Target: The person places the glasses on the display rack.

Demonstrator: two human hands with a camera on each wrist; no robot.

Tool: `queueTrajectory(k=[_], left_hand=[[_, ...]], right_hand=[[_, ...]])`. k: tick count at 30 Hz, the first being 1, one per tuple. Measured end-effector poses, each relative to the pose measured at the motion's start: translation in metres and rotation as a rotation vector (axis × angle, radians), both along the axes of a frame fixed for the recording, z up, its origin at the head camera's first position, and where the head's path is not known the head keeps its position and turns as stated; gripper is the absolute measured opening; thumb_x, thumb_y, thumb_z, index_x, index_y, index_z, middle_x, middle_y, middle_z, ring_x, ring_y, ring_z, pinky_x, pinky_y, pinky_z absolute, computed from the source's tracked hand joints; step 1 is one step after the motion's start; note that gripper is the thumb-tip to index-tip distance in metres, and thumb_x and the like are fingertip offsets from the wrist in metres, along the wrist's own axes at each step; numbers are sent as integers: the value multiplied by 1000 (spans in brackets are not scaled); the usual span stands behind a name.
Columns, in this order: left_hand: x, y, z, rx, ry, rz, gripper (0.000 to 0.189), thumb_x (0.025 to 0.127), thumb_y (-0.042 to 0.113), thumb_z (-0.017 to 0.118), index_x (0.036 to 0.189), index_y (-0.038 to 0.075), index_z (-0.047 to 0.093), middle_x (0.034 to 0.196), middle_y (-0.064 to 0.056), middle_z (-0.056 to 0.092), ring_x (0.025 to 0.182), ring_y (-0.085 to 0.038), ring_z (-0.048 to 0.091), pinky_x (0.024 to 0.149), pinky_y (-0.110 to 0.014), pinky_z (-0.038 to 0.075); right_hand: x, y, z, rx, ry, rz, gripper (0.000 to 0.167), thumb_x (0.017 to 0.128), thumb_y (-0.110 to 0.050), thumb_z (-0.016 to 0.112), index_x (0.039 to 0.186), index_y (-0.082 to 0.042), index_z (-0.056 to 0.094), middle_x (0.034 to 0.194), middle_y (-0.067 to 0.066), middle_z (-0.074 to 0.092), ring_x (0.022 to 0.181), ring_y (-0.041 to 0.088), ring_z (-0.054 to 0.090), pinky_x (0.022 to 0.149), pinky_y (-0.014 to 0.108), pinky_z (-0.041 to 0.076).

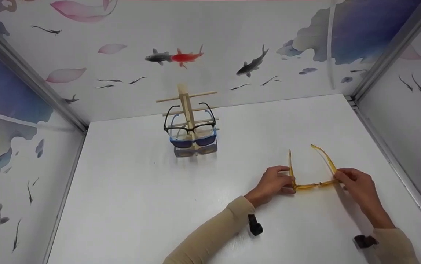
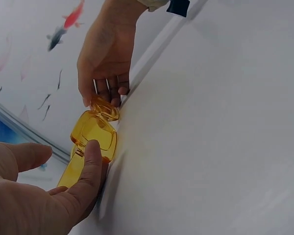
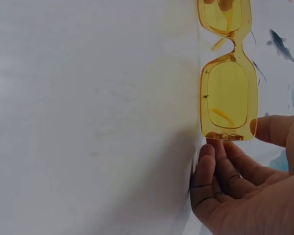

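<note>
A pair of yellow see-through glasses (image 1: pixel 307 186) stands low over the white table at the right, temples unfolded and pointing to the back wall. My left hand (image 1: pixel 273 182) holds them at the left hinge. In the left wrist view, one finger lies over the yellow frame and the thumb stands apart from it. At the opposite end my right hand (image 1: pixel 357 185) pinches the corner by the right hinge. The right wrist view shows that thumb (image 3: pixel 274 129) at the frame's edge, other fingers curled below the yellow lens (image 3: pixel 228 93).
A wooden glasses stand (image 1: pixel 185 104) with crossbars is near the back wall. On it hang black-framed glasses (image 1: pixel 208 125), blue sunglasses (image 1: pixel 206 140) and a grey pair (image 1: pixel 181 152) at the bottom. Printed panels wall the table (image 1: pixel 122 205) at the back and both sides.
</note>
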State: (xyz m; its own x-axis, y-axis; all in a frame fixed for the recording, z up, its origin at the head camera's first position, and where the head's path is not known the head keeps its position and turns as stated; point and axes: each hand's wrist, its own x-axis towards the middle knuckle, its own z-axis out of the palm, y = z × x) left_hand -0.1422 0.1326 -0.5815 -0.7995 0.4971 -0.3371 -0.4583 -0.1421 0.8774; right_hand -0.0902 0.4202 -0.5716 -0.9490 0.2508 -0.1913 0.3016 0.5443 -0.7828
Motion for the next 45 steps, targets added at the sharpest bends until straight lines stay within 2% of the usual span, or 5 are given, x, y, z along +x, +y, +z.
queueTrajectory(k=[8,15,25,34,45], left_hand=[[-6,-10,5,-64,50,0,50,101,1,72,150,1,61,114,-20,78,101,-30,79,86,-40,68],[-14,-20,5,-103,109,34,51,101,-1,71,151,-2,62,115,-20,77,99,-30,80,90,-41,67],[-21,-45,4,-229,251,86,43,102,3,72,145,-1,68,106,-9,78,88,-17,75,80,-36,66],[-26,-68,0,-284,271,120,39,104,5,72,143,0,69,109,-14,79,89,-19,74,80,-36,66],[-30,-96,1,-331,296,166,38,104,5,71,142,1,70,104,-18,79,77,-17,71,71,-32,64]], right_hand=[[-4,-8,3,-43,17,31,54,112,-34,66,143,10,64,114,7,76,93,3,67,77,21,60],[-10,-17,5,-54,58,75,50,112,-28,66,141,13,64,114,14,77,90,6,69,74,22,61],[-22,-44,8,-68,36,111,50,113,-30,65,141,11,65,115,17,77,92,14,69,74,25,61],[-34,-67,9,-60,36,163,47,113,-28,65,140,10,66,117,19,76,97,20,69,74,26,61],[-46,-93,9,-94,89,225,41,110,-22,69,135,11,69,116,22,76,93,23,72,72,27,61]])
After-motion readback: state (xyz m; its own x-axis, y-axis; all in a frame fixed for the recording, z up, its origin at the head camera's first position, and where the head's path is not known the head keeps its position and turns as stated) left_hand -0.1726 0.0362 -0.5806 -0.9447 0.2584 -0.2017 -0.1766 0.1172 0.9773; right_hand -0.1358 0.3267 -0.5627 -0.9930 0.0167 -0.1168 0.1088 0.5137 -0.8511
